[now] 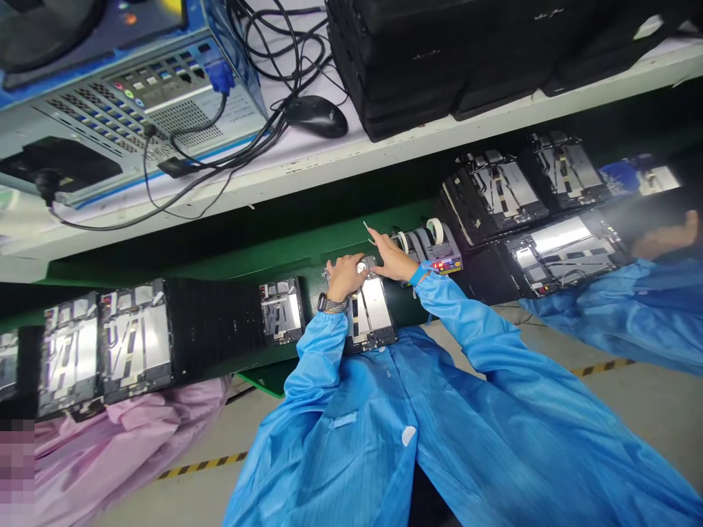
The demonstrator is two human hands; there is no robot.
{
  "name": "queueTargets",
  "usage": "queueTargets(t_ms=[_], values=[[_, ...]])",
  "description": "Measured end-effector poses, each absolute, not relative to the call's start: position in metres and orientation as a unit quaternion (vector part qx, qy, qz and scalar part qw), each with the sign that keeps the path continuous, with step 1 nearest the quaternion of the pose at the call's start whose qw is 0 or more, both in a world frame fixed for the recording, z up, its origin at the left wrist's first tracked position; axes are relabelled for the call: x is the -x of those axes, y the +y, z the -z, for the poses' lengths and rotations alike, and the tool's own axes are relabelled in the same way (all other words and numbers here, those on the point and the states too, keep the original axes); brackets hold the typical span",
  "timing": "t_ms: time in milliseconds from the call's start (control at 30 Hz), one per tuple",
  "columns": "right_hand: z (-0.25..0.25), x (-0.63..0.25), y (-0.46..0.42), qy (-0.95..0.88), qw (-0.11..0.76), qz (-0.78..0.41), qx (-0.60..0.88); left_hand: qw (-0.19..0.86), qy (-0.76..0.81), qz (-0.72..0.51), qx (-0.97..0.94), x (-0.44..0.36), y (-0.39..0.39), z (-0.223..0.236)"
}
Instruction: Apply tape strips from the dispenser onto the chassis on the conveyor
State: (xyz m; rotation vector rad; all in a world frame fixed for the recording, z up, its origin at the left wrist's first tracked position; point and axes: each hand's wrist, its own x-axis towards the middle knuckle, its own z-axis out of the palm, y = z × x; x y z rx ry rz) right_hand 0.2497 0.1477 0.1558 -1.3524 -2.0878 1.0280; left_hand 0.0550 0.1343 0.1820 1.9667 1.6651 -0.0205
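Note:
An opened tablet [372, 304], its silver inside and dark ribbon cables facing up, lies at the bench edge in front of me. My left hand [347, 277], with a watch at the wrist, rests on its upper part, fingers spread over it. Close by on the right, my right hand [391, 260] is at the tablet's top corner, a blue band round its wrist. A thin pale stick-like tool [366, 227] juts up from its fingers; its exact kind is too small to make out. Beside that hand stands a tape dispenser [431, 245] with white rolls and a red display.
Another opened tablet [281, 311] lies left of mine, beside a long row of black tablet cases [217, 322]. More tablets [502, 190] are stacked at right, near a co-worker's blurred hand [667, 234]. A shelf [307, 176] above holds a computer [165, 110], mouse [317, 116] and black stacks.

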Motion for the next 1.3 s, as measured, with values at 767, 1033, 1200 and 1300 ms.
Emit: queueTargets(t_ms=[767, 1033, 1200, 1300], values=[[-0.174, -0.252, 0.165, -0.754, 0.122, -0.5, 0.407, 0.29, 0.607, -0.001, -0.739, -0.046, 0.138, -0.175], [-0.199, -0.226, 0.175, -0.812, -0.022, -0.386, 0.437, 0.292, 0.611, 0.012, -0.736, -0.048, 0.139, -0.177], [-0.206, -0.224, 0.176, -0.816, -0.054, -0.361, 0.448, 0.29, 0.611, 0.014, -0.736, -0.049, 0.14, -0.176], [-0.204, -0.225, 0.175, -0.811, -0.048, -0.366, 0.455, 0.291, 0.611, 0.009, -0.736, -0.048, 0.14, -0.175]])
